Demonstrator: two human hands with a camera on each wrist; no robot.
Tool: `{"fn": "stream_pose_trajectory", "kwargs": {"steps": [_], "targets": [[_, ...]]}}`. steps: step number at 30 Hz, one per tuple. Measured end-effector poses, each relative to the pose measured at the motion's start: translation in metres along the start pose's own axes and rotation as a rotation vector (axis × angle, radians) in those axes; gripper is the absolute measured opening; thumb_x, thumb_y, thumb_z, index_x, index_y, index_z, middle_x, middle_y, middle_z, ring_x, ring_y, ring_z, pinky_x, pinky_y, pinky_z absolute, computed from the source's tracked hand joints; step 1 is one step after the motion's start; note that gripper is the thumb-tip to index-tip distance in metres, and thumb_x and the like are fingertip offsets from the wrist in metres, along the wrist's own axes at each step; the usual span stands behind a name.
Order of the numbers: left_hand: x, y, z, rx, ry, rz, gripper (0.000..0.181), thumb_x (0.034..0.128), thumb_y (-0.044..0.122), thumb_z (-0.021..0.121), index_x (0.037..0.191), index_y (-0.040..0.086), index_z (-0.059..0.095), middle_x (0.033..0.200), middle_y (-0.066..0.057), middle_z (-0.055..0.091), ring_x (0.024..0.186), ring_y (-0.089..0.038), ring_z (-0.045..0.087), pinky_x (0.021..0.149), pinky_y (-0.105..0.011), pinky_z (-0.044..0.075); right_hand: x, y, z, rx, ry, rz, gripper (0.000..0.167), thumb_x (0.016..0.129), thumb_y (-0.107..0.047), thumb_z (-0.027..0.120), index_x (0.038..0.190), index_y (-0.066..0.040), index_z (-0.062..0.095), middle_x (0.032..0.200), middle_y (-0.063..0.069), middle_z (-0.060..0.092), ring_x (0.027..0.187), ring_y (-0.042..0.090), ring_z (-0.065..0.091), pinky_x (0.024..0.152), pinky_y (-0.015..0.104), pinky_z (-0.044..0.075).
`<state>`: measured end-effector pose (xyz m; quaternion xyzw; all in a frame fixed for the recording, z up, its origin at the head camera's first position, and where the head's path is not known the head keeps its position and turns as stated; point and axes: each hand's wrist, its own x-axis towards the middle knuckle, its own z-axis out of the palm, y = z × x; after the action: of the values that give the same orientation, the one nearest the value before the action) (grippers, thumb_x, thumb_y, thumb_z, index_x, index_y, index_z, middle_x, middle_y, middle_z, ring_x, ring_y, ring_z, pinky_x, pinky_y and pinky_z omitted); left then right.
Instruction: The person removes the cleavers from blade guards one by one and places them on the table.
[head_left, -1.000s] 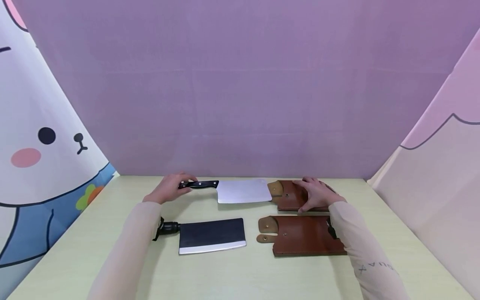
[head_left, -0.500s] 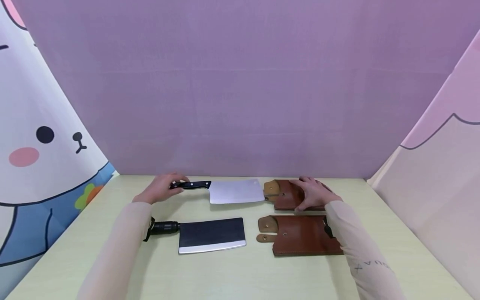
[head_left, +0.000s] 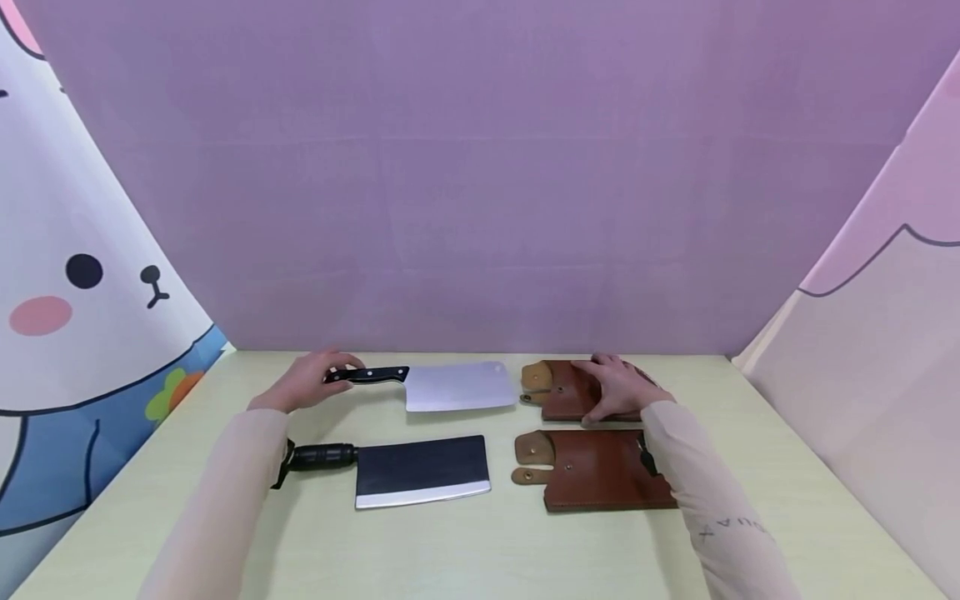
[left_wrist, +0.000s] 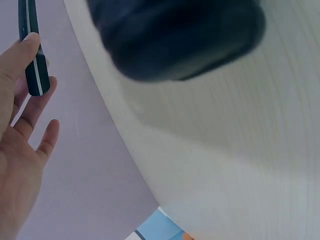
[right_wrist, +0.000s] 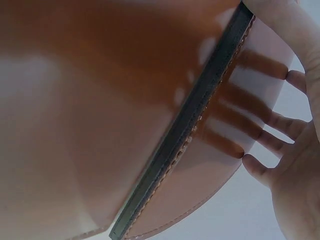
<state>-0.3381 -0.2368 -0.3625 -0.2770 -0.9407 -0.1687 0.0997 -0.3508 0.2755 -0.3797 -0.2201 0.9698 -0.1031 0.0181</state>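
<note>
My left hand pinches the black riveted handle of a silver cleaver, thumb and fingers about the handle's end in the left wrist view. The blade points right, its tip just short of the far brown leather knife sheath. Over that sheath lies my right hand, gripping it across its width, thumb at the near edge and fingertips toward the far edge. The right wrist view shows the fingertips against the leather, beyond a dark stitched edge; the thumb's tip is cut off by the frame.
A dark-bladed cleaver with a black handle lies nearer on the table, below the silver one. To its right is a second brown sheath, partly covered by the right wrist. A purple backdrop stands behind the table.
The silver cleaver has moved left in my left hand, its tip drawing off the far sheath's flap. My right hand and that sheath have shifted slightly left. The near cleaver and sheath stay put.
</note>
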Motion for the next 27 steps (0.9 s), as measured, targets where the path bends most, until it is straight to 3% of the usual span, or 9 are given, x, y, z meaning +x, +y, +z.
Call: {"fn": "stream_pose_trajectory", "kwargs": {"steps": [13,27], "targets": [[-0.014,-0.006,-0.006,0.016,0.015,0.015,0.028,0.0805,0.01,0.066,0.109,0.012,0.063,0.092,-0.007,0.06,0.082,-0.024,0.058,0.071,-0.043,0.044,0.004,-0.002,0.006,0.003,-0.02,0.014,0.098,0.058,-0.044,0.082,0.14,-0.017,0.037,0.141,0.022,0.031,0.127,0.045,0.029,0.095,0.066,0.028],[-0.022,-0.023,-0.003,0.022,-0.007,0.003,0.029,0.0799,0.008,0.065,0.109,0.012,0.063,0.09,-0.005,0.061,0.079,-0.02,0.056,0.07,-0.037,0.043,0.006,-0.007,0.003,0.022,-0.069,0.008,0.095,0.061,-0.039,0.082,0.14,-0.013,0.036,0.141,0.024,0.03,0.127,0.046,0.03,0.094,0.066,0.029]]}}
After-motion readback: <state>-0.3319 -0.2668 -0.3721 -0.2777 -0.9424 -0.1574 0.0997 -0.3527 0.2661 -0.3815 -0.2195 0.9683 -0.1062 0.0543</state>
